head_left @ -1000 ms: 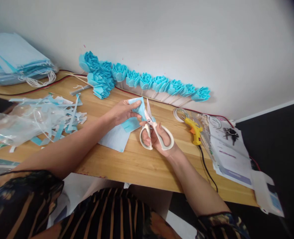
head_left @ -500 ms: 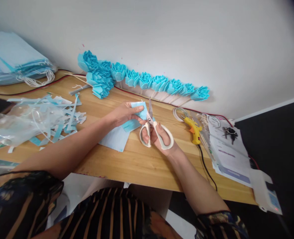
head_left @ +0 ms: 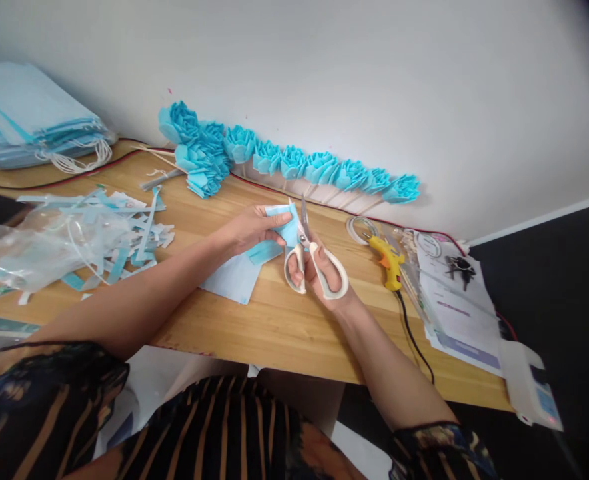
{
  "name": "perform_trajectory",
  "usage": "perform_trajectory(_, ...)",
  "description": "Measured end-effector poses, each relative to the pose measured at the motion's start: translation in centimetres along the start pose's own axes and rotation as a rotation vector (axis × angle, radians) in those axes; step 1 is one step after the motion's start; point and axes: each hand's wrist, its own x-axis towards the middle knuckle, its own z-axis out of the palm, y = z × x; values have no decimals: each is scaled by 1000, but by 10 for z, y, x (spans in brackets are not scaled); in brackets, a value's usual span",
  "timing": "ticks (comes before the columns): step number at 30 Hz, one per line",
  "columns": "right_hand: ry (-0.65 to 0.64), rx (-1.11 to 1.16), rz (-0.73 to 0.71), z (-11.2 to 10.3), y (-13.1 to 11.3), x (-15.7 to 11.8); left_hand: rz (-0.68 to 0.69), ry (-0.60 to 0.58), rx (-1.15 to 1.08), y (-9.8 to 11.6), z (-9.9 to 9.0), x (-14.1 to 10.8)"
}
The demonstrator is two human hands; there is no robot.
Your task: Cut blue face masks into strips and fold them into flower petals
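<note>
Between the thumb and fingers of my left hand (head_left: pixel 259 228) is a small piece of light blue fabric (head_left: pixel 289 231), which looks folded. My right hand (head_left: pixel 319 270) grips white-handled scissors (head_left: pixel 328 267), fingers through the loops and blades pointing away from me. The blades are parted, one beside the fabric's right edge and one partly behind it. Below my left hand, a pale blue sheet (head_left: pixel 232 279) lies flat on the wooden table (head_left: pixel 274 333), with a smaller blue piece (head_left: pixel 264 251) over its upper edge.
Blue handmade flowers (head_left: pixel 292 162) on sticks line the wall. A yellow glue gun (head_left: pixel 388 260) lies at right, near papers (head_left: pixel 454 300) and keys (head_left: pixel 460 268). Blue and white scraps (head_left: pixel 119 260), a clear plastic bag (head_left: pixel 49 243) and stacked blue sheets (head_left: pixel 34 113) occupy the left.
Both hands have shifted slightly to the right with the fabric and scissors. The scissor blades remain parted at the fabric's edge.
</note>
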Motion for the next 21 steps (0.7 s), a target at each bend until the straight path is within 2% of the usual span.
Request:
perform_trajectory(8,4,-2,11,1,2,-1,-25,-34,1,-5,-2,2)
perform_trajectory(21,-14,79,-29,5,1,-1,-8,-31,19,-2,-6,2)
